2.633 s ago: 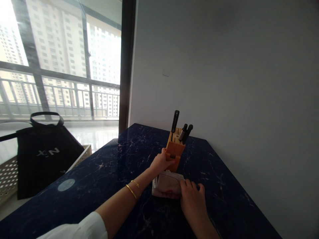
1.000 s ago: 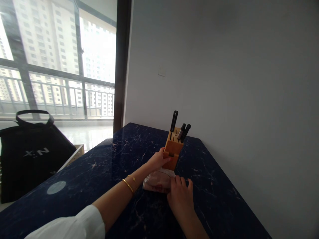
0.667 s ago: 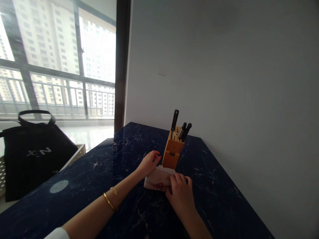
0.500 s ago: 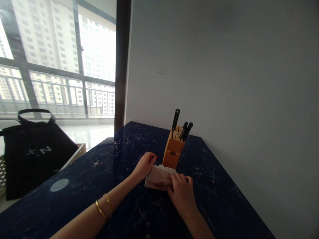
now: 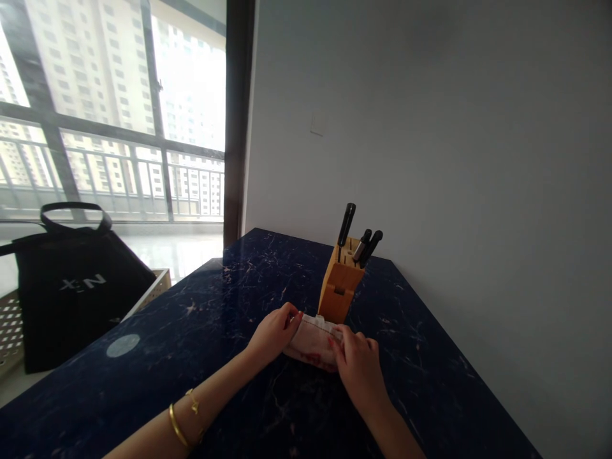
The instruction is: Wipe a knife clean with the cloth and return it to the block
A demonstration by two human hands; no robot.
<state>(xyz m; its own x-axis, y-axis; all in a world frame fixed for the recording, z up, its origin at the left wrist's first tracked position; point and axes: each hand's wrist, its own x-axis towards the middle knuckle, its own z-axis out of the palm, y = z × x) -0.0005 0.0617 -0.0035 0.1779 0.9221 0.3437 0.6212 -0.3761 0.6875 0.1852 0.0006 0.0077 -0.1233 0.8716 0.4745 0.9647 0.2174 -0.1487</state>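
A small folded cloth (image 5: pixel 313 341), pale with a stitched edge and a reddish pattern, lies on the dark blue marbled table (image 5: pixel 191 312). My left hand (image 5: pixel 275 331) pinches its left upper corner between thumb and fingers. At the right end, my right hand (image 5: pixel 357 360) grips the cloth with the thumb near its front face and curled fingers along the edge. Just behind the cloth stands a wooden knife block (image 5: pixel 340 287), with several black-handled tools (image 5: pixel 347 224) upright in its slots.
A black bag (image 5: pixel 76 293) rests in a perforated light crate (image 5: pixel 160 284) left of the table. A pale round spot (image 5: pixel 123 345) shows on the tabletop. A grey wall (image 5: pixel 430 159) rises behind, with a large window (image 5: pixel 115 115) at the left.
My left hand has come down onto the cloth's left corner and now pinches it. My right hand still holds the right end. The whole view has shifted slightly.
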